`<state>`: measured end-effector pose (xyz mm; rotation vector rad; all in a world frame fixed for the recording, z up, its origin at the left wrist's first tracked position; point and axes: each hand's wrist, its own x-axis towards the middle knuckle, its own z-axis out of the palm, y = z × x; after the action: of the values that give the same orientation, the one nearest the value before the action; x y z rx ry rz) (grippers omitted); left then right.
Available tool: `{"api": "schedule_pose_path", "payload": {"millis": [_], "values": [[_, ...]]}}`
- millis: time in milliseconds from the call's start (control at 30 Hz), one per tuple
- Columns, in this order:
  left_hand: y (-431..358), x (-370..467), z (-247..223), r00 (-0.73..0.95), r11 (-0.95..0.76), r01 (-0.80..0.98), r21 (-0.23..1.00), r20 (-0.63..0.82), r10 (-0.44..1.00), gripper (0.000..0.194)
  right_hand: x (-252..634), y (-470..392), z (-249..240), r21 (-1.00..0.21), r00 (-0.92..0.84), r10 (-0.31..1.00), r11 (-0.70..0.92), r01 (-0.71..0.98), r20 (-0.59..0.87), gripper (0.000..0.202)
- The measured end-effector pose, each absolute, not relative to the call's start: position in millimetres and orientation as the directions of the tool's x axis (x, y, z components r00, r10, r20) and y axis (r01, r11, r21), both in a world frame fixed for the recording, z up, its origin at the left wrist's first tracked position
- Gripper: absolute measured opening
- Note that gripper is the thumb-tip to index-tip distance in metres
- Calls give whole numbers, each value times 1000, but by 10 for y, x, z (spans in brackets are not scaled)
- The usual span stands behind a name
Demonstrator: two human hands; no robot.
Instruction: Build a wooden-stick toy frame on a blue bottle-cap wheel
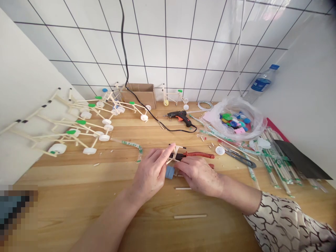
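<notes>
Between my hands is a small frame of thin wooden sticks (pixel 175 152) with a dark tip at its upper right. My left hand (pixel 152 171) grips it from the left, fingers together along its side. My right hand (pixel 201 175) is closed at the frame's lower right, its fingertips partly hidden. Red-handled pliers (pixel 201 154) lie just behind my right hand, their dark jaws behind the frame. A blue bottle cap (pixel 169 172) sits below the frame, between the hands. Two loose sticks, one of them a bare stick (pixel 190 216), lie nearer to me.
Several stick tricycles (pixel 89 150) with white cap wheels crowd the left. Behind are a cardboard box (pixel 140 96) and a glue gun (pixel 181 116) with its cord. At right are a bag of caps (pixel 254 122), a utility knife (pixel 240 158), wrapped sticks (pixel 280 164) and a bottle (pixel 261 84).
</notes>
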<state>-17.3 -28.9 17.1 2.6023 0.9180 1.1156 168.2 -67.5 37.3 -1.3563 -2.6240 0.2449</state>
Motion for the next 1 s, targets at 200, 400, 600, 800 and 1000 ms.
{"api": "schedule_pose_path", "payload": {"millis": [200, 400, 600, 800, 1000], "values": [[-291, -166, 177, 534, -803, 468, 369, 606, 590, 65, 1683, -672, 350, -201, -575, 811, 584, 786, 108, 18], [-291, -169, 177, 536, -803, 464, 375, 603, 591, 65, 1678, -673, 332, -184, -577, 808, 589, 787, 116, 16], [-287, -174, 173, 538, -805, 464, 369, 605, 587, 64, 1697, -663, 347, -254, -507, 821, 566, 784, 262, 16], [-289, -166, 168, 543, -805, 473, 358, 601, 586, 62, 1734, -551, 372, -514, -261, 898, 420, 748, 354, 12], [-291, -169, 171, 544, -799, 486, 354, 593, 594, 61, 1645, -456, 416, -583, -172, 921, 357, 730, 348, 7]]}}
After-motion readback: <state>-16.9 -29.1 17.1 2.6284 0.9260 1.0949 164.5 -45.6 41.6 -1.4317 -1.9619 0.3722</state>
